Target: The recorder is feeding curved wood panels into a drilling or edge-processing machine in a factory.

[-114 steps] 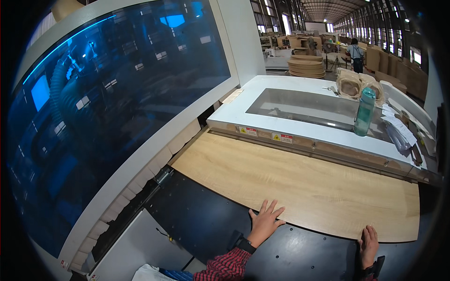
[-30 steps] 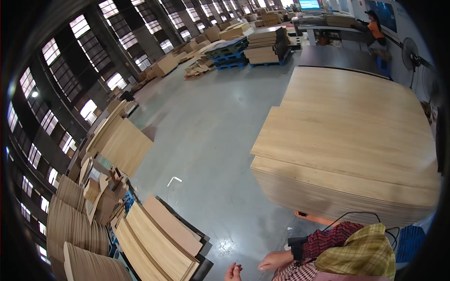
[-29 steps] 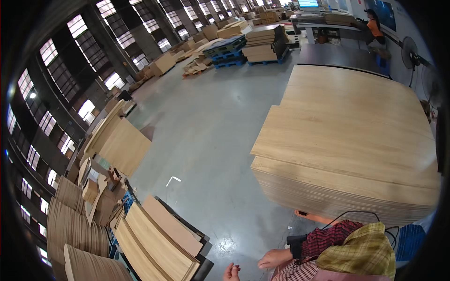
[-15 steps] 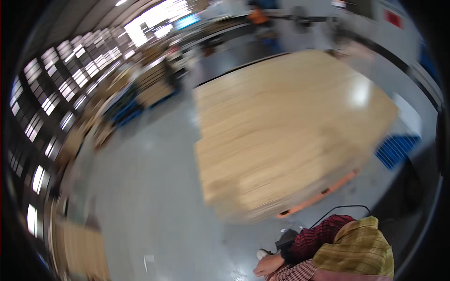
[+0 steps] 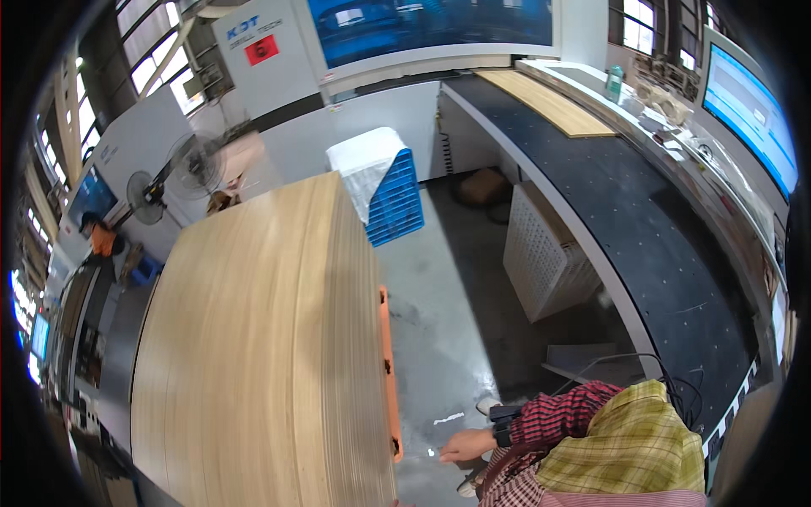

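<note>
My right hand, with a dark watch on its wrist, hangs over the floor beside a tall stack of wood-grain boards. Its fingers look loosely extended, and I see nothing in them. The stack stands close on the left, apart from this hand, with an orange strip low along its near side. At the lower edge, by the stack, only a sliver of skin shows, apparently my left hand; its fingers are hidden.
A long black machine table runs along the right, with one wood-grain panel lying on it. Blue pallets under white wrap stand ahead. A perforated white box sits beside the table. Fans and another person are farther left.
My view has swung to the right, bringing the machine table and monitor into sight. The board stack now lies to the left. My right hand remains low and free of any visible object.
</note>
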The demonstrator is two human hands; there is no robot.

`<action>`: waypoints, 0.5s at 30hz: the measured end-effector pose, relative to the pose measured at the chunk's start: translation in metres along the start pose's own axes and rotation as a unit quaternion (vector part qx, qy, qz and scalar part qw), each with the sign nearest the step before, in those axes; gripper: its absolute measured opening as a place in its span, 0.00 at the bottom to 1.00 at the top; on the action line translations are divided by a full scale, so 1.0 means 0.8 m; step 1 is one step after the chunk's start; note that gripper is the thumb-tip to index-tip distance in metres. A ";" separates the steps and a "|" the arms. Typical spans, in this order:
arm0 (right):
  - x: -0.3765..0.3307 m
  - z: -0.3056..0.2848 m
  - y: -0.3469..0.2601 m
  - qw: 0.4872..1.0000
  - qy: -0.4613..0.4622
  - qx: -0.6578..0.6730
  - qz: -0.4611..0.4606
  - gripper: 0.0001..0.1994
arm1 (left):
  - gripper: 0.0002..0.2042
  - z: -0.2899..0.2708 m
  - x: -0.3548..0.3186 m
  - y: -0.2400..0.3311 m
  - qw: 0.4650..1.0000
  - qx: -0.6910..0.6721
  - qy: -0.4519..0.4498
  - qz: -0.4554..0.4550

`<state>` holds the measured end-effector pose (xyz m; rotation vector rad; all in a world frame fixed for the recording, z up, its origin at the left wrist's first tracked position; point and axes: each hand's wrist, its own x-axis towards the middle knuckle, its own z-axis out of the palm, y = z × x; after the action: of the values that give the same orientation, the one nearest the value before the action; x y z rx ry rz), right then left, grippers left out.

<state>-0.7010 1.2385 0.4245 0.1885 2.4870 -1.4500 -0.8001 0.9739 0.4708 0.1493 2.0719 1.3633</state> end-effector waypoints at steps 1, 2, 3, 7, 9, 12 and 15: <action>-0.009 0.003 0.007 1.000 -0.008 0.001 -0.012 0.20 | 0.19 0.008 0.004 0.001 0.999 0.012 0.013 0.044; -0.019 -0.005 0.012 1.000 0.001 0.001 0.007 0.19 | 0.19 0.019 0.022 -0.010 0.999 0.008 0.034 0.041; -0.030 -0.021 0.027 1.000 0.005 -0.004 0.023 0.18 | 0.19 0.036 0.047 -0.030 0.997 0.012 -0.032 0.064; -0.054 -0.026 0.140 0.993 -0.055 0.098 0.035 0.18 | 0.16 0.130 0.083 -0.041 0.996 0.041 -0.059 0.047; -0.052 -0.056 0.120 0.995 -0.085 0.050 0.011 0.18 | 0.15 0.134 0.064 -0.038 0.998 0.035 -0.049 0.031; -0.026 -0.074 0.110 0.984 -0.154 0.070 0.055 0.17 | 0.15 0.116 0.017 -0.024 1.000 -0.026 0.016 0.001; 0.008 -0.082 0.050 0.974 -0.161 0.125 0.097 0.15 | 0.16 0.079 -0.016 -0.053 0.992 -0.062 0.104 -0.040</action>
<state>-0.7079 1.3152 0.4203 0.2185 1.9724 -1.5647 -0.7436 0.9986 0.4247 -0.1340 2.1274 1.5079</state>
